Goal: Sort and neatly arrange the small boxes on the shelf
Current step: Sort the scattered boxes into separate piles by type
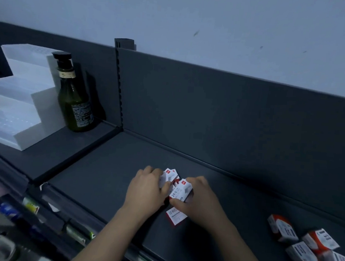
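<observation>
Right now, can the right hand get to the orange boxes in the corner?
Probably yes: bare shelf lies between the right hand and the orange boxes, but it holds a white box.

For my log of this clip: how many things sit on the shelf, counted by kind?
White-and-red boxes: 3 visible, more may be hidden
Orange-and-white boxes: 4 visible
Green pump bottle: 1
White stepped stand: 1
Total: 9 visible

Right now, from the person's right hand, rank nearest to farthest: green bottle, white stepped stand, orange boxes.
From the right hand:
1. orange boxes, lying loose to its right.
2. green bottle, back left.
3. white stepped stand, farthest left.
</observation>
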